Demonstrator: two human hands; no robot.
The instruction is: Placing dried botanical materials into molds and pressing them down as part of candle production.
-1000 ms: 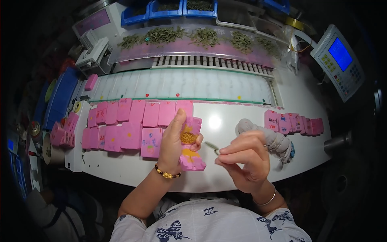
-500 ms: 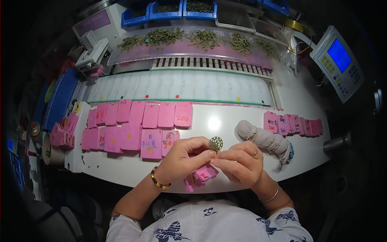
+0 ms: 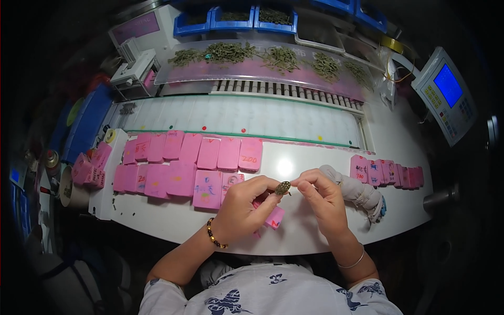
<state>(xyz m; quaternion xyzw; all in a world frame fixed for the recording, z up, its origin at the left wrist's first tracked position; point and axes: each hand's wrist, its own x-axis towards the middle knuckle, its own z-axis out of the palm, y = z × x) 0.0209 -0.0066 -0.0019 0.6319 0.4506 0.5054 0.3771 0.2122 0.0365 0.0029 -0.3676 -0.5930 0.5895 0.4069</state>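
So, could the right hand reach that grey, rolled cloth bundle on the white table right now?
Probably yes: the right hand is close beside the grey, rolled cloth bundle, with nothing visible between them. It would likely only have to turn away from the small, dark, round openwork piece in the left hand.

My white worktable (image 3: 307,236) has a bright glare spot (image 3: 285,167) near the middle, a roller track (image 3: 286,95) across the far side, and honestly the room's pretty dark off left and right.

Pink blocks (image 3: 208,190), some marked red and blue; white worktop (image 3: 163,215); blue bins (image 3: 231,25); bronze-toned openwork piece (image 3: 283,188); white shirt (image 3: 262,291), navy print.
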